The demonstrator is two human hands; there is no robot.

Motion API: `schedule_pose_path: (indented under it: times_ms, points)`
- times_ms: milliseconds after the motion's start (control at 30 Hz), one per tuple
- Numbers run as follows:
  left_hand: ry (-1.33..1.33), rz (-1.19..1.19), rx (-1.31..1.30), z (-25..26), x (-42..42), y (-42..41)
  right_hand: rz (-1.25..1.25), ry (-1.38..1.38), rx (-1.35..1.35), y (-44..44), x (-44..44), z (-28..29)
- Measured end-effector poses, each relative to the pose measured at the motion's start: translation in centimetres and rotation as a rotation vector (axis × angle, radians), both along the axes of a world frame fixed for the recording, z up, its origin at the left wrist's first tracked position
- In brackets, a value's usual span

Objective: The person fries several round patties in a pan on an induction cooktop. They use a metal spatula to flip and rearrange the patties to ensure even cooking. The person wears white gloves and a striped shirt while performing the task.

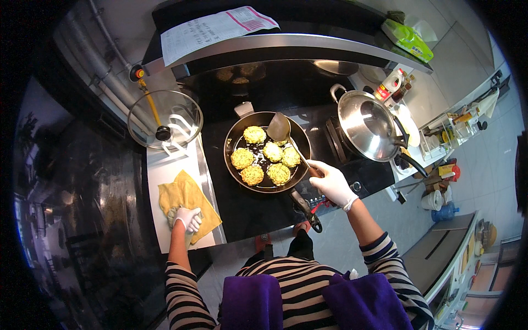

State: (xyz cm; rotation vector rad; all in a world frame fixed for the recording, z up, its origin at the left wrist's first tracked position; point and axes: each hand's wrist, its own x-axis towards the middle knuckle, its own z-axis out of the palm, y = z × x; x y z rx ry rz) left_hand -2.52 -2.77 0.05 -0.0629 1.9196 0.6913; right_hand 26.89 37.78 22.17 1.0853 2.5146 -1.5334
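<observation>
Several yellow-green patties [252, 175] lie in oil in a dark frying pan [228, 175] on the black cooktop [235, 218]. My right hand [333, 184], in a white glove, grips the wooden handle of a metal spatula [279, 127]; the spatula's blade is over the pan's upper right part and partly covers one patty. At the left, my gloved left hand [188, 218] rests on a yellow cloth [187, 194] on the white counter. Its fingers are curled at the cloth, and whether they grip it cannot be told. The pan's long handle points down and right, below my right hand.
A glass lid [144, 123] stands in a white rack at the left. On the right burner sits a wok [412, 162] under a domed steel lid [363, 123]. Sauce bottles [387, 85] stand behind it. A range hood edge [305, 40] crosses above, with a paper sheet [206, 35] on it.
</observation>
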Motion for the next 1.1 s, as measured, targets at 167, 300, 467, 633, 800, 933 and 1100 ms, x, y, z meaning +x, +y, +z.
schedule_pose_path:
  times_ms: [167, 300, 467, 633, 800, 933, 1100]
  points:
    - [0.009, 0.013, 0.024, -0.5, 0.0, -0.2, 0.122, 0.043, 0.212, 0.9, -0.6, -0.8]
    - [-0.004, 0.017, 0.011, -0.5, -0.1, -0.1, 0.203, 0.115, 0.310, 1.3, -1.1, -1.9]
    - [-0.003, 0.014, -0.007, -0.1, 0.1, 0.0, 0.043, 0.108, -0.325, 1.7, -0.4, -1.2]
    - [0.010, -0.020, 0.003, 0.4, 0.0, 0.1, -0.024, 0.185, -0.544, 1.4, -0.4, -1.6]
    - [-0.001, -0.012, -0.013, 0.2, -0.2, 0.0, 0.032, 0.198, -0.611, 1.5, -1.7, -2.0]
    - [-0.010, -0.004, -0.002, -0.1, -0.3, -0.1, 0.001, 0.207, -0.772, 0.7, -1.9, -2.8]
    - [-0.016, 0.002, 0.002, 0.3, -0.2, 0.1, -0.073, 0.264, -0.836, -1.0, -1.4, -3.7]
